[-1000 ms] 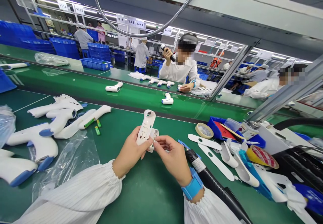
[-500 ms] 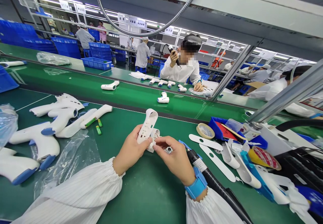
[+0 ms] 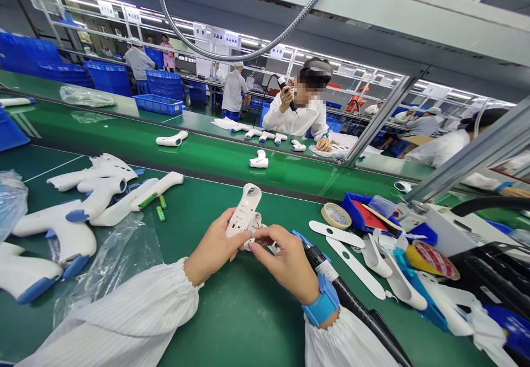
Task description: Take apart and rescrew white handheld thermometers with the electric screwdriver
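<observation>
Both closed, the left hand (image 3: pixel 211 245) grips a white plastic housing (image 3: pixel 244 209) and the right hand (image 3: pixel 285 262) pinches something hidden.

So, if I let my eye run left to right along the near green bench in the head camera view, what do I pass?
Clear plastic bag, white gun-shaped plastic housings, left hand holding a white plastic shell, right hand, roll of tape, blue tray, red-and-yellow tape roll.

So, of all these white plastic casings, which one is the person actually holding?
The long casing with a round hole at its end, in the left hand; the others nearby lie on the green belt.
</observation>
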{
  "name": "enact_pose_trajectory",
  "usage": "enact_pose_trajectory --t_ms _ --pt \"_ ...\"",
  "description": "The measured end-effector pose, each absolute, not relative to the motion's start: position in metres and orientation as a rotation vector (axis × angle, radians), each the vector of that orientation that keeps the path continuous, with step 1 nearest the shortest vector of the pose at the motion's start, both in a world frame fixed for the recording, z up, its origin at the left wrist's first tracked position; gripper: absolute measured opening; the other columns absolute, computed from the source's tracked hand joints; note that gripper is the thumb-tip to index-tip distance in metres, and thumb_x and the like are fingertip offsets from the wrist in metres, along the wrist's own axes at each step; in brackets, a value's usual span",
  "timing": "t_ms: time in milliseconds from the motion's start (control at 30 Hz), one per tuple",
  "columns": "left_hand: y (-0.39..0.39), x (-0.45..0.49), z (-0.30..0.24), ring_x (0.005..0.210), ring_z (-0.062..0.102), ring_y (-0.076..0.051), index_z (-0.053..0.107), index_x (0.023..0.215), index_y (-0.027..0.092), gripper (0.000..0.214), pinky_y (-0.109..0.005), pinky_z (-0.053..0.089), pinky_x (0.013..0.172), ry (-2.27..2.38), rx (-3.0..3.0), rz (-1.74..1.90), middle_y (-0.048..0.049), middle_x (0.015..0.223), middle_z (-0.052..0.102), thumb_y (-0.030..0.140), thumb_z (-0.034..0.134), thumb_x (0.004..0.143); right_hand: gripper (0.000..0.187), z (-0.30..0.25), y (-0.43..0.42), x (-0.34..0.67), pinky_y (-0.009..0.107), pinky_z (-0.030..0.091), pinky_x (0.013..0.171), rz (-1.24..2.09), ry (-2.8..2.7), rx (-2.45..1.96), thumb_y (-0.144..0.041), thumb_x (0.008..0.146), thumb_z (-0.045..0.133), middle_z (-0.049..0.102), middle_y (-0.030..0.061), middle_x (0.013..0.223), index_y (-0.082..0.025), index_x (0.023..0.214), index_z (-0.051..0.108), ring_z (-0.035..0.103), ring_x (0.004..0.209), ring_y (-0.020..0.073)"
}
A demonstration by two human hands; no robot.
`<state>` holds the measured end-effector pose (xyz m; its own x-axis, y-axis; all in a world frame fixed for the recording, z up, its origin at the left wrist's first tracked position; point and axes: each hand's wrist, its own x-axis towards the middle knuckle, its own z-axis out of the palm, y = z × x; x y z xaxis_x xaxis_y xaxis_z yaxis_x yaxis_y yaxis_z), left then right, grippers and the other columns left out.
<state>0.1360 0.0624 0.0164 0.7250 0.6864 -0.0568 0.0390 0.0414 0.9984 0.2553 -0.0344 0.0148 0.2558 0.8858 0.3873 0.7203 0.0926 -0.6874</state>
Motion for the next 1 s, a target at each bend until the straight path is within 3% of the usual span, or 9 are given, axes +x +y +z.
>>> enact_pose_trajectory --t_ms 167,400,1000 --pt "0.06 0.136 0.018 0.046 0.042 -0.006 0.046 0.096 0.017 0.029 -0.016 0.034 0.037 0.598 1.412 0.554 0.0061 0.059 0.048 0.035 0.056 0.076 0.003 0.016 -0.035 0.26 0.026 0.047 0.062 0.174 -1.385 -1.644 -0.02 0.077 0.059 0.063 0.001 0.073 -0.02 0.079 0.062 0.057 0.067 0.0145" --pt "0.052 0.136 0.014 0.04 0.037 -0.006 0.041 0.114 0.015 0.04 -0.017 0.032 0.038 0.559 1.419 0.354 0.0072 0.053 0.047 0.03 0.052 0.078 0.006 0.013 -0.034 0.265 0.027 0.047 0.064 -0.103 -1.337 -1.607 -0.021 0.079 0.06 0.06 0.0009 0.071 -0.02 0.084 0.062 0.056 0.068 0.0143" --pt "0.049 0.136 0.007 0.036 0.035 -0.005 0.037 0.121 0.017 0.046 -0.017 0.029 0.035 0.539 1.435 0.307 0.0084 0.051 0.047 0.028 0.05 0.079 0.007 0.005 -0.029 0.265 0.027 0.046 0.063 -0.04 -1.363 -1.621 -0.021 0.079 0.06 0.057 0.0013 0.069 -0.018 0.084 0.063 0.054 0.066 0.0147"
